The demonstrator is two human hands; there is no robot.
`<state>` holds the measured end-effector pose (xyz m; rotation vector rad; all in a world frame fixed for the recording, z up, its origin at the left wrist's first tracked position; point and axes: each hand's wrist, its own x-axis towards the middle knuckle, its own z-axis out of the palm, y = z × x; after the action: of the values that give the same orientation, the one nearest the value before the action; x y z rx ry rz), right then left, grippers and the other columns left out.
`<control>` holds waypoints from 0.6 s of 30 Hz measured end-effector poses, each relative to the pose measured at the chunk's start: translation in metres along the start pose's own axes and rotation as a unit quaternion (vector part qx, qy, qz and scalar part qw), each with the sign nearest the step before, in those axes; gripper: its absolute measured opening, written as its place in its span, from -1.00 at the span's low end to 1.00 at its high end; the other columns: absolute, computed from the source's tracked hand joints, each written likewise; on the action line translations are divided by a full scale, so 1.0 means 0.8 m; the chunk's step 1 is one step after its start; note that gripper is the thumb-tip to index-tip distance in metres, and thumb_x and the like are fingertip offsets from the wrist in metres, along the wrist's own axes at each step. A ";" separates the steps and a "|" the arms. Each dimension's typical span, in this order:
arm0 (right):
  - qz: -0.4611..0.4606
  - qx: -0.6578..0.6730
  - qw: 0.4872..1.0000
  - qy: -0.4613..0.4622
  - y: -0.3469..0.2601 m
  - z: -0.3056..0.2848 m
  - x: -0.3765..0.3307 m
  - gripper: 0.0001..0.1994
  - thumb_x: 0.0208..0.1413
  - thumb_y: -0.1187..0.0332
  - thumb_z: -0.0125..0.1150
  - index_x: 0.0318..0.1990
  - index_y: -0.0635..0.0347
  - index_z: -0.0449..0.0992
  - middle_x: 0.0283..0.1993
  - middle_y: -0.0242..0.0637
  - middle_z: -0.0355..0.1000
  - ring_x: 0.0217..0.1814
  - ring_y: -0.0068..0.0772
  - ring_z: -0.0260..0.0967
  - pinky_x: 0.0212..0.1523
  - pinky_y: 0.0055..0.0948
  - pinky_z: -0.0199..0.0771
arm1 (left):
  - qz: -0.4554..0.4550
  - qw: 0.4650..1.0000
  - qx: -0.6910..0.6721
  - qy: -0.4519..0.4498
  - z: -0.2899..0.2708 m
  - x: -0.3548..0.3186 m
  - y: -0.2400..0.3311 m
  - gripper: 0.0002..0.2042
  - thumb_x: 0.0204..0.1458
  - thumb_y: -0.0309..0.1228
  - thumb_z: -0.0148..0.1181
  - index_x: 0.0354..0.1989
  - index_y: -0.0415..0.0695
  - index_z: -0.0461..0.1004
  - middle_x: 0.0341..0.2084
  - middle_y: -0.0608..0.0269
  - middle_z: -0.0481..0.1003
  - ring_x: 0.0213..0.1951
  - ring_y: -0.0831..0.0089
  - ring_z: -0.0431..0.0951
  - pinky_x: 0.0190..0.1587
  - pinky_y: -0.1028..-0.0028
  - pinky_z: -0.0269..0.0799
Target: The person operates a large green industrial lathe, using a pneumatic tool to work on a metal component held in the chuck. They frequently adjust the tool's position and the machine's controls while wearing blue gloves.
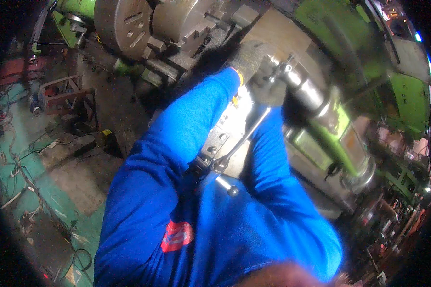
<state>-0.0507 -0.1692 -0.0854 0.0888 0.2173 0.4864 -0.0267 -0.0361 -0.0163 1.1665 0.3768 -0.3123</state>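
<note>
Both my hands wear dark grey work gloves and reach over the slide of a large lathe. My left hand (250, 56) is at the far end of the bright metal slide (227, 122), close to the chuck; its fingers are dark and blurred. Right beside it, my right hand (268, 90) is next to a small shiny metal fitting (275, 69) at the tip of the tailstock spindle (307, 91). What either hand grips is hidden. A long steel rod (244, 138) slants from below my right hand to a round hub with a ball-ended crank handle (225, 184) near my chest.
A slotted faceplate (122, 26) and a jawed chuck (182, 21) stand at the far left. The green tailstock (337, 129) is close on the right. On the left floor are a rusty metal frame (67, 93) and cables. Green machine covers (407, 95) rise at the right.
</note>
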 end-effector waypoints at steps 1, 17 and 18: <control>0.029 -0.006 0.999 -0.036 -0.001 -0.003 -0.001 -0.62 0.22 0.25 -0.07 0.06 0.38 0.34 -0.29 -0.29 0.25 -0.35 -0.36 0.21 -0.34 -0.35 0.31 | -0.005 1.000 0.008 0.001 -0.001 0.001 0.000 -0.66 0.21 -0.15 0.18 -0.10 -0.21 0.58 -0.43 0.03 0.63 -0.49 0.27 0.65 -0.45 0.33 0.59; -0.128 -0.758 0.620 0.159 0.006 0.008 -0.015 -0.48 0.28 0.18 0.12 0.31 0.30 0.34 0.27 -0.07 0.42 0.22 -0.22 0.42 0.22 -0.25 0.46 | 0.024 0.997 -0.008 0.073 -0.005 0.017 -0.005 -0.53 0.23 -0.05 0.16 0.09 -0.22 0.54 -0.20 0.13 0.60 -0.21 0.37 0.60 -0.15 0.38 0.54; -0.155 -0.733 0.646 0.145 0.002 -0.012 -0.010 -0.48 0.28 0.17 0.12 0.30 0.28 0.35 0.26 -0.08 0.43 0.21 -0.23 0.42 0.20 -0.25 0.48 | 0.035 0.996 0.000 0.079 -0.005 0.018 -0.006 -0.51 0.24 -0.03 0.15 0.09 -0.22 0.54 -0.18 0.13 0.59 -0.20 0.38 0.59 -0.13 0.38 0.54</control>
<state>-0.0602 -0.1715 -0.0931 -1.6396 0.0901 0.2036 -0.0164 -0.0344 -0.0277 1.2042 0.4726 -0.1599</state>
